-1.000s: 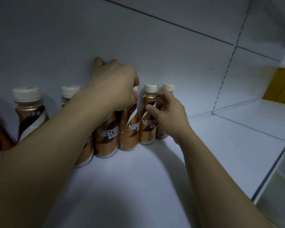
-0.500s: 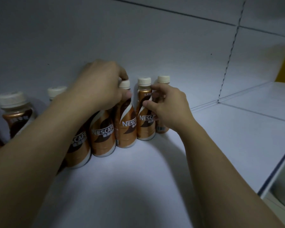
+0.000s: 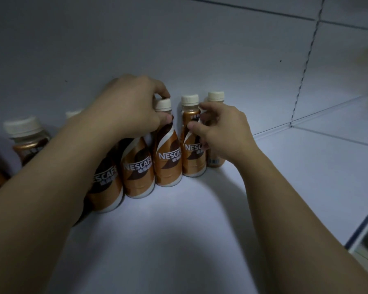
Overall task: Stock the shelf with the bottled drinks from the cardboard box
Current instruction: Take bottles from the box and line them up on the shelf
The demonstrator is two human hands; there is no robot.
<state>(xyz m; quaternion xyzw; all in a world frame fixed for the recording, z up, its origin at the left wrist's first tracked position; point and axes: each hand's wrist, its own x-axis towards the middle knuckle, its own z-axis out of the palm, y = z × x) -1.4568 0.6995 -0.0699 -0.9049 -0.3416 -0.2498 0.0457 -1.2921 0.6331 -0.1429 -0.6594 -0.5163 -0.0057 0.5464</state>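
The shelf (image 3: 200,219) is already partly stocked. A row of brown bottled drinks with pale caps is seen along the back wall (image 3: 179,49), just beyond the hands, and every one of them stands upright.

The left hand (image 3: 134,109) is curled over the top of one bottle (image 3: 168,158). Its fingertips are placed on the cap and the thumb is pressed against the neck, so this bottle is firmly held. The right hand (image 3: 223,134) is half closed. The neighbouring bottle (image 3: 192,158) is pinched at its shoulder between the thumb and the bent forefinger; the other fingers are hidden behind it. The two bottles stand between the hands, close together, but whether they touch cannot be told.

Just behind the right hand's fingers the end bottle (image 3: 215,98) is found, with its body partly covered. Two more bottles (image 3: 137,172) are lined up under the left wrist and forearm, and at least two others (image 3: 28,136) are visible outside the left arm, toward the edge of the view.

It is judged that the present step is only a small one: the last bottles are being straightened and closed up into the row. Much is left to do, it seems. The white shelf in front of the hands and past the right hand is not filled, and the next bay (image 3: 338,134) further to that side holds no bottles in the part that is shown. The cardboard box is not in view, so how many drinks remain in it cannot be told.
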